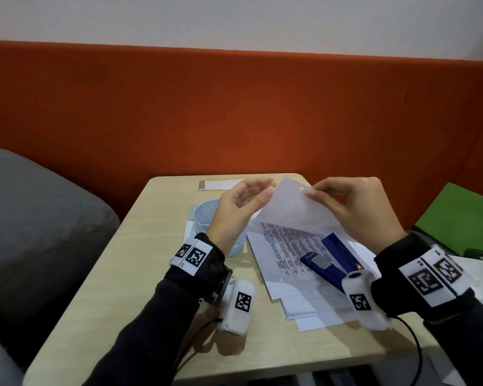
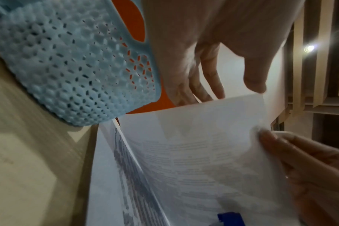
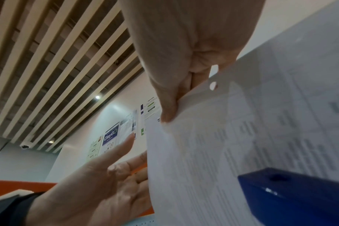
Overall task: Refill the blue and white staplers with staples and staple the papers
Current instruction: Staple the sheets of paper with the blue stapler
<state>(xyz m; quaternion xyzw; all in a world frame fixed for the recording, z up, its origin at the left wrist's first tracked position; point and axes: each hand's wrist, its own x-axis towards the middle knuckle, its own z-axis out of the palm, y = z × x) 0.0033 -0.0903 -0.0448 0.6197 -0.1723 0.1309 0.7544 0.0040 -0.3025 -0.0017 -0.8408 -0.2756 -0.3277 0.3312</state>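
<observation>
The right hand (image 1: 354,207) pinches the top corner of one sheet of paper (image 1: 293,207) and lifts that end up off the pile of papers (image 1: 285,260) on the table (image 1: 140,246), while the left hand (image 1: 240,207) is open with loose fingers right beside the sheet's other edge, and I cannot tell if it touches. The blue stapler (image 1: 329,260) lies open on the pile under the raised sheet, its long side running from near the person's right wrist up and away toward the middle of the table. A light blue basket (image 1: 207,213) sits just left of the papers, behind the left hand.
</observation>
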